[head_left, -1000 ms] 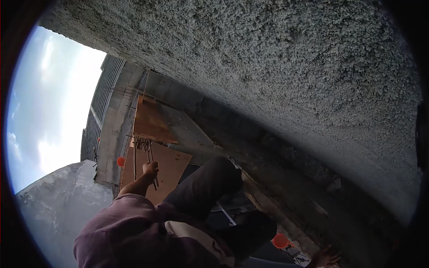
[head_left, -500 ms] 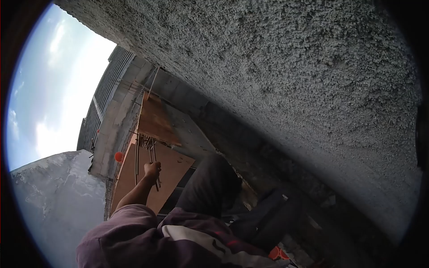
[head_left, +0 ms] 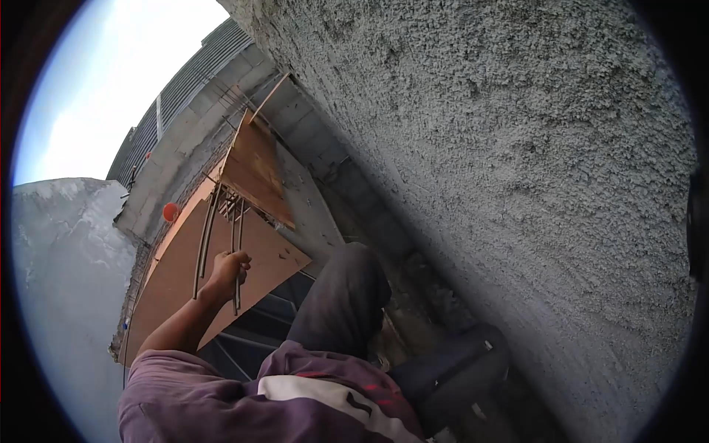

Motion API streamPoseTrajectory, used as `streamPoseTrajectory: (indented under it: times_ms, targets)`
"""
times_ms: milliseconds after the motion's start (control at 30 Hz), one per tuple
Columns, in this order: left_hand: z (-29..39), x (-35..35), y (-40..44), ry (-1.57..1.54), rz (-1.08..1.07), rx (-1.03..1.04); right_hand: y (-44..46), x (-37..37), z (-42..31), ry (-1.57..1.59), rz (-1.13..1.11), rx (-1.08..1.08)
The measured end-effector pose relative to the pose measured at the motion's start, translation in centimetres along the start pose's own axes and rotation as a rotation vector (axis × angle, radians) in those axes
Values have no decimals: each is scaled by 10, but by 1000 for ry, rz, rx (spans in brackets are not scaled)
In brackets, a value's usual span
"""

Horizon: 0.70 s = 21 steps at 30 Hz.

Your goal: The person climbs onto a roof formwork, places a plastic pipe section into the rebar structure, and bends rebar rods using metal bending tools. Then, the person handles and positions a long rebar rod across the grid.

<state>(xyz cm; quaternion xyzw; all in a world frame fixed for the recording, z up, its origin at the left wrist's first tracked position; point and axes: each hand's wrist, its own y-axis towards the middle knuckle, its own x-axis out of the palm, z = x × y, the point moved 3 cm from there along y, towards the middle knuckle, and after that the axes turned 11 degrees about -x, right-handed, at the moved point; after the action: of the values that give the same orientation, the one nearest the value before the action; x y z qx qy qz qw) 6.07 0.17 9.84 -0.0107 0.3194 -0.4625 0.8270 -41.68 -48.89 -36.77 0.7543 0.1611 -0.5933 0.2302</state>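
Observation:
My left hand [head_left: 230, 270] reaches out from a purple sleeve and is closed round thin steel rebar [head_left: 237, 295]. The lower ends of that rebar stick out below my fist, and its upper part runs to a cluster of bars [head_left: 230, 203] at the edge of the wooden boards. Beside my hand hangs another pair of bars [head_left: 203, 247], apart from my fingers. Behind the hand is a large reddish-brown board [head_left: 173, 284], with a second board [head_left: 255, 173] tilted above it. My right hand is out of view.
A rough plastered wall [head_left: 502, 148] rises close on the right. My bent knee [head_left: 343, 295] is in front, and my other leg [head_left: 450, 369] lies to the right. Concrete blocks [head_left: 196, 118], an orange round object [head_left: 171, 213] and a pale wall [head_left: 66, 258] stand to the left.
The view has tilted and shifted, so boards and bars sit higher and further left in view. My left hand stays closed round the rebar.

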Motion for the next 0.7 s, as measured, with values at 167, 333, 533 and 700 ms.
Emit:
streamPoseTrajectory:
  times_ms: [167, 333, 533, 700]
  targets:
    - [-1, 3, -3, -75, 8, 25, 48, 2, -102, 237, -20, -79]
    - [-6, 6, -7, -145, 75, 69, 103, -3, -190, 537, -38, -135]
    - [-10, 9, -6, -290, 57, 69, 184, -12, -266, 1161, -11, 98]
    - [-19, 7, 4, -286, -17, 49, 305, -136, -355, 1107, -2, -742]
